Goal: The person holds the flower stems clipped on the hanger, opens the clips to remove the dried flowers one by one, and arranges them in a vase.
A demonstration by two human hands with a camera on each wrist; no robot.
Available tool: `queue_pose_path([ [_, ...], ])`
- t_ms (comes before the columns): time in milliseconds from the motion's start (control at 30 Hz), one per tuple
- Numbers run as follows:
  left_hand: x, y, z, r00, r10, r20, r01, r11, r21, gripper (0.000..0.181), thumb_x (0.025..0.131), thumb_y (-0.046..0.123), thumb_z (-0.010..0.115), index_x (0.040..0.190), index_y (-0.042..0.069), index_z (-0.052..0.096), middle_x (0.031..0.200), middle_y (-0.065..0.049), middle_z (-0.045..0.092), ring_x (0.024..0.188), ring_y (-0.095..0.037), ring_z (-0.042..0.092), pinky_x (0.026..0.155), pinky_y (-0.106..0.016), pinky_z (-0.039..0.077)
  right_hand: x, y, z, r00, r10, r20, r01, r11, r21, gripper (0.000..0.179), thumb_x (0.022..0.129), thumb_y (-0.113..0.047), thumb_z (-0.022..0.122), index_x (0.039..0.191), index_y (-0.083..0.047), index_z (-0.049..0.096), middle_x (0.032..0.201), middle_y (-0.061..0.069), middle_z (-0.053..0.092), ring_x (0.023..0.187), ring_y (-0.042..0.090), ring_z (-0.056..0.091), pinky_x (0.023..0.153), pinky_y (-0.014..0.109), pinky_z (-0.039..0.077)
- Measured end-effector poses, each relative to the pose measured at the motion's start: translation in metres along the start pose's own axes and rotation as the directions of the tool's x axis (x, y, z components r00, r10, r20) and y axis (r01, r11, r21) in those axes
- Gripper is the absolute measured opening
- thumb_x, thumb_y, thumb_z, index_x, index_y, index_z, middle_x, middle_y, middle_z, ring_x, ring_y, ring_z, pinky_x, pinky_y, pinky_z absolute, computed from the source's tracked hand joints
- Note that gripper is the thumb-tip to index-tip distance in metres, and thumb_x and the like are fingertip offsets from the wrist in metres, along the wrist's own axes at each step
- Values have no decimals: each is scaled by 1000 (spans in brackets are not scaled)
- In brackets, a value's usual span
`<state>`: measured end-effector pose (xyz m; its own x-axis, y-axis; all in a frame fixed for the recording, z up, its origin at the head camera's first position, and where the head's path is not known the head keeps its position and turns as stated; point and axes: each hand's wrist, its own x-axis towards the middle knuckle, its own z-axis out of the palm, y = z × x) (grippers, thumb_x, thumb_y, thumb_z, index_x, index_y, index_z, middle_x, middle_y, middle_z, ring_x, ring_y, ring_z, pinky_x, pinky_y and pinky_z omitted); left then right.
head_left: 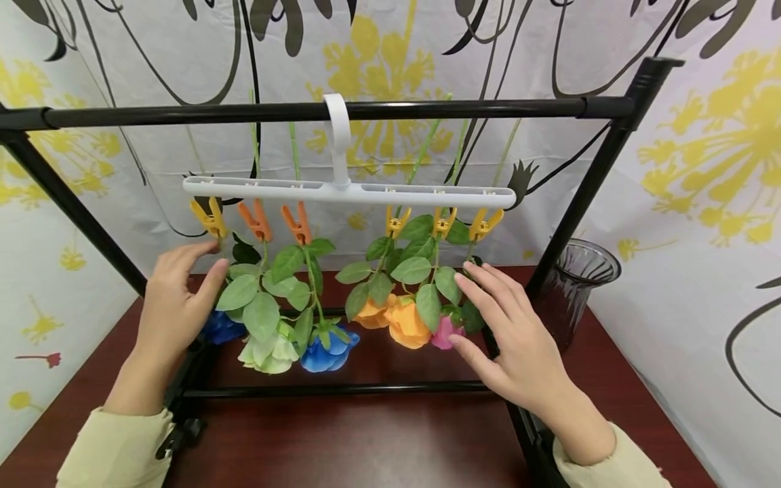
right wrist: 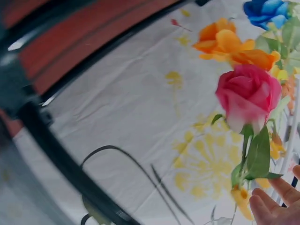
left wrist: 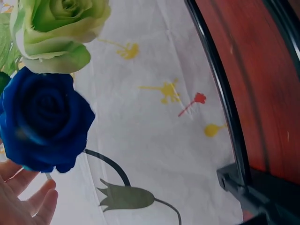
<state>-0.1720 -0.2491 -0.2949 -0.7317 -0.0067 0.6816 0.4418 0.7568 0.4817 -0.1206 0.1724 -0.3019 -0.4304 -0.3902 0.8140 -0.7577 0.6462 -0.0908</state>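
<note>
A white hanger (head_left: 427,196) hangs by its hook with artificial flowers upside down from yellow and orange clips. My left hand (head_left: 177,291) is at the left end, its index fingertip by the stem just under a yellow clip (head_left: 209,218), thumb spread apart. A dark blue rose (left wrist: 44,119) shows above those fingers in the left wrist view. My right hand (head_left: 518,332) is at the right end with fingers extended beside the leaves of a pink rose (right wrist: 248,96). Whether its fingertips touch the leaves I cannot tell. Between them hang a pale green rose (head_left: 268,351), a blue flower (head_left: 329,349) and orange flowers (head_left: 407,324).
A black rack (head_left: 201,115) carries the hanger on its top bar, with slanted side posts and a lower bar (head_left: 342,391). Behind the right post stands a glass vase (head_left: 573,278) on the dark red table (head_left: 354,440). A patterned cloth forms the backdrop.
</note>
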Motion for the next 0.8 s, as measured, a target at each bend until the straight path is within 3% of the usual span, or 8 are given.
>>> queue_pose_path([
  [67,2,2,4,1000,-30,-2,30,999,-25,36,99,24,62,127,1,65,124,-21,65,120,-26,55,92,-19,47,7,-2,3,1000,-9,-14,10,1000,23,63,100,-50,52,137,1,57,142,17,55,132,36,47,119,29,27],
  [133,2,3,8,997,-74,8,74,995,-68,34,99,23,63,125,2,67,122,-19,66,110,-5,58,79,-2,41,13,-5,7,1000,-16,-22,17,999,46,62,101,-50,52,136,1,57,140,18,55,131,36,48,118,29,28],
  [167,2,4,10,995,-96,14,97,992,-86,33,98,23,63,124,3,67,121,-17,67,105,5,56,74,3,38,16,-6,9,1000,-19,-23,20,998,54,62,101,-49,52,136,1,58,140,19,56,131,36,48,118,29,28],
  [267,0,6,15,989,-143,30,145,981,-131,31,97,21,65,123,5,68,116,-8,69,93,21,50,71,1,41,24,-11,16,1000,-22,-10,22,997,71,60,102,-50,49,136,-1,57,139,19,57,130,35,48,117,30,30],
  [433,-4,7,22,980,-199,32,201,957,-209,30,93,16,71,121,5,69,98,26,62,87,14,57,69,-3,45,38,-22,28,1000,-26,5,26,990,137,57,102,-49,49,138,-5,56,139,15,56,130,31,49,111,38,37],
  [500,-4,9,25,973,-229,32,230,942,-246,31,92,16,72,120,4,70,93,32,60,86,12,58,69,-5,45,44,-24,33,1000,-21,13,18,983,180,56,102,-48,50,140,-6,55,141,12,56,130,29,50,109,40,40],
  [667,-7,15,30,954,-297,42,294,900,-321,31,92,16,71,120,3,67,90,29,63,83,9,62,67,-8,47,56,-29,48,998,5,55,-20,962,272,55,101,-47,53,142,-11,53,143,8,55,130,23,51,108,41,42],
  [800,-11,17,34,950,-309,56,307,880,-363,31,93,14,70,120,0,65,90,26,63,82,8,64,69,-9,49,65,-31,60,997,17,77,-42,938,343,55,100,-48,52,141,-12,54,142,7,56,130,22,51,108,42,43],
])
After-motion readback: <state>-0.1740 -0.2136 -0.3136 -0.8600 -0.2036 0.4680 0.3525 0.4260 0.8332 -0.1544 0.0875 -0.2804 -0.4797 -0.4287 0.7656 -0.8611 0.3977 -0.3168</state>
